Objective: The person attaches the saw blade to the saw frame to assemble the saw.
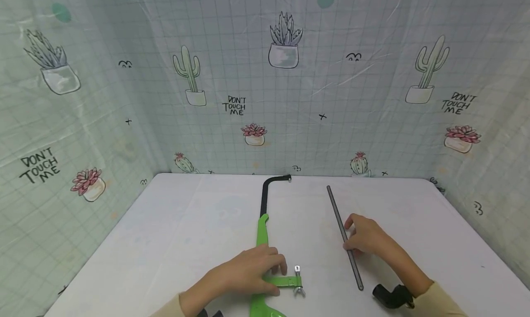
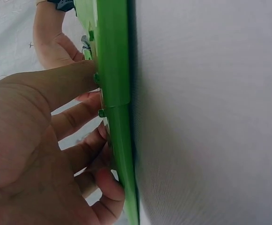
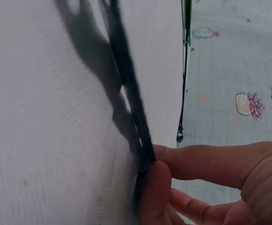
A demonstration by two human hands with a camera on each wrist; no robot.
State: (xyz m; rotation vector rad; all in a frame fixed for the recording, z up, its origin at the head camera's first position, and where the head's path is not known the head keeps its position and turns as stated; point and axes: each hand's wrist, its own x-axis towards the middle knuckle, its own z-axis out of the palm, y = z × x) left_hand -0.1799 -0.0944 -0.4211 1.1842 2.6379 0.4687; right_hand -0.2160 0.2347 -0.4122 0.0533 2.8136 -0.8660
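A green hacksaw frame (image 1: 262, 232) with a black bent front arm (image 1: 265, 195) lies on the white table, its lower end cut off by the picture's edge. My left hand (image 1: 250, 271) grips it near the short green post, which carries a metal pin with a wing nut (image 1: 298, 290). In the left wrist view, the thumb and bent fingers meet the green frame (image 2: 114, 89) along its edge. To the right, my right hand (image 1: 366, 236) pinches a thin grey hacksaw blade (image 1: 336, 211) at about its middle. The right wrist view shows thumb and forefinger on the dark blade (image 3: 131, 89), its shadow alongside.
The white table (image 1: 198, 225) meets a printed cloth backdrop (image 1: 232, 77) at its back and sides. A black wrist camera (image 1: 393, 296) sits on my right wrist. Part of another black device (image 1: 217, 314) shows below my left wrist.
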